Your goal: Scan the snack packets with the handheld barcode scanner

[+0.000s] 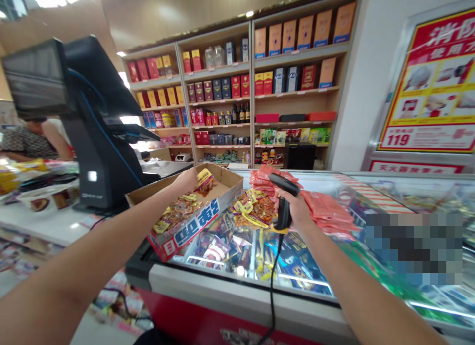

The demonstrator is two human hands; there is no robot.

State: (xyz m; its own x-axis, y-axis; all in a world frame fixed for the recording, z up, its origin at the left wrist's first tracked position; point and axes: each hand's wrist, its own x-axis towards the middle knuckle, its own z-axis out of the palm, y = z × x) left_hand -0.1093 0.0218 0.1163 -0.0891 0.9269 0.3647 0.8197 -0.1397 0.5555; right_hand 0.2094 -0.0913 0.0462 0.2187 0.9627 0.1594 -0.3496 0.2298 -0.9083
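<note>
Black plastic scanner, grip end down, head up, is grasped in the person's right hand, fingers wrapped round the handle. It is above the middle of the glass-topped cabinet; cable drops over the near edge. Left hand reaches over the open cardboard box, next to a yellow-topped snack packet; fingertips not clear, cannot tell if it is pinched or only touched. Box sits at the cabinet's near left corner, skewed, more packets lying inside. Loose snack packets lie on the glass just beside the box's right end; red packages are piled farther right, toward the far edge. Terminal stands left of the box.

Step in hand, judged: left hand working at the box contents, scanner ready. To do it well, take one packet by a sealed edge, lift clear of the box wall, and hold it flat so film doesn't crease or glare. Steady wrist on the scanner; angle it away from the loose pile. Cable should stay slack, off the packets. Avoid leaning on the box: that corner position could let it tip or slide.
</note>
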